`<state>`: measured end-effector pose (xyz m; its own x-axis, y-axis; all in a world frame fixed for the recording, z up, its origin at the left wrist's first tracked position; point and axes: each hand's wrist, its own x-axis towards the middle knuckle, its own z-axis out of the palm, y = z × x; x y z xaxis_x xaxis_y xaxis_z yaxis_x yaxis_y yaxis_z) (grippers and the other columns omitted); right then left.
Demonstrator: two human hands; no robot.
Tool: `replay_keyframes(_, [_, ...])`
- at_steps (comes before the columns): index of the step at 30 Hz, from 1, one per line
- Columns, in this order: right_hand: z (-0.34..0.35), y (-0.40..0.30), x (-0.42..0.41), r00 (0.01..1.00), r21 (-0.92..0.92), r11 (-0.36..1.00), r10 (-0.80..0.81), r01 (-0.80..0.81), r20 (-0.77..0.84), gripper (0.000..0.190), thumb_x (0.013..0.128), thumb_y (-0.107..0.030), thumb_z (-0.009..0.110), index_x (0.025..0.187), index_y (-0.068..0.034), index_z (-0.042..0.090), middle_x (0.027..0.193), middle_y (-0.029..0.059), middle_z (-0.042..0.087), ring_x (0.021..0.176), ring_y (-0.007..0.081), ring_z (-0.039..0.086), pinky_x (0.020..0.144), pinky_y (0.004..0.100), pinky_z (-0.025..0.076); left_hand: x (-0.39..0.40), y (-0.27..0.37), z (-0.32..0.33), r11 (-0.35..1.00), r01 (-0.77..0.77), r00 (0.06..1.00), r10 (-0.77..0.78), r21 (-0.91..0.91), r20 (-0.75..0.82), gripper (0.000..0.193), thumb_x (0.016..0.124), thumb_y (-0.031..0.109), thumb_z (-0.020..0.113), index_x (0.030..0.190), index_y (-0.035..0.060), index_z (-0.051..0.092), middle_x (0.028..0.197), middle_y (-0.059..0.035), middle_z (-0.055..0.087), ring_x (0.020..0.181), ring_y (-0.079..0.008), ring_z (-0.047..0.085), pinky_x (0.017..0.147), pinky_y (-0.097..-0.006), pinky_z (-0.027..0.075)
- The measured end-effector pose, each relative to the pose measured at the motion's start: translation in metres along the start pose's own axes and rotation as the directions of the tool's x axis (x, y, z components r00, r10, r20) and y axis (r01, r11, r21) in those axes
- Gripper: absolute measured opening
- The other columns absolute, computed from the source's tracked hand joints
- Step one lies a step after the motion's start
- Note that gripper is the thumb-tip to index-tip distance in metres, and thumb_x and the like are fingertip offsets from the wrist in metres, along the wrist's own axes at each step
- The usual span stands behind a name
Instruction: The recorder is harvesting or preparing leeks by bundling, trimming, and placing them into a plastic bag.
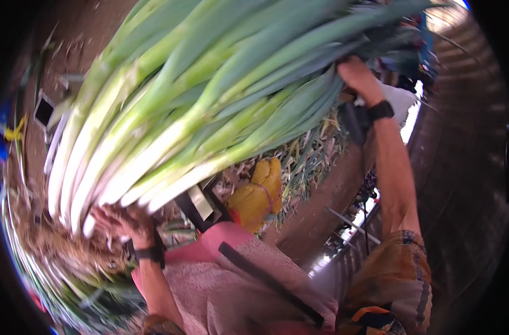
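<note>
A large bundle of long green onions (187, 113) slants across the view, white stem ends at lower left and green leaves at upper right. My left hand (122, 222) holds the white ends from below, its fingers spread along the stems near the brown, hairy roots (62, 247). At the leafy end, my right hand (359, 77) is closed around the green leaves, with its fingertips partly hidden among them. Both wrists wear black bands. The bundle is above my lap, which a pink, speckled apron (237, 276) covers.
More long onions (70, 284) lie at lower left. Leaf trimmings (309, 163) are heaped on the brown floor beyond a crumpled yellow item (258, 197). A dark frame with a pale strip (201, 203) stands under the bundle. Corrugated sheeting (451, 167) runs along the right.
</note>
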<state>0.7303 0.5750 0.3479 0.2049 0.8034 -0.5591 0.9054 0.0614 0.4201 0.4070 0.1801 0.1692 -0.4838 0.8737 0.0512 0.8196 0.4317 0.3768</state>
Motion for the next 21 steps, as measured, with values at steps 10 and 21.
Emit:
replay_keyframes(10, [-0.006,0.096,0.072,0.936,0.202,0.935,-0.322,0.291,0.143,0.047,0.086,-0.037,0.045,0.115,0.000,0.047,0.104,0.0153,0.054,0.079,0.0220,0.056,0.073,0.0334,0.046,0.011,-0.001,0.005,0.996,0.068,0.995,-0.072,-0.050,-0.069,0.062,0.082,0.034,0.048,0.137,0.0193,0.024,0.141,-0.0137,0.022,0.131,-0.0330,0.017,0.106,-0.0519,0.003])
replay_keyframes(21, [-0.052,0.079,-0.023,0.997,0.422,0.906,-0.048,0.018,0.060,0.043,0.080,-0.029,0.060,0.100,0.009,0.056,0.080,0.0149,0.062,0.076,0.0292,0.057,0.072,0.0356,0.044,0.014,0.001,-0.016,0.921,0.141,0.988,-0.108,-0.363,0.110,0.079,0.069,0.033,0.066,0.135,0.0155,0.028,0.141,-0.0143,0.019,0.132,-0.0328,0.015,0.105,-0.0537,0.005])
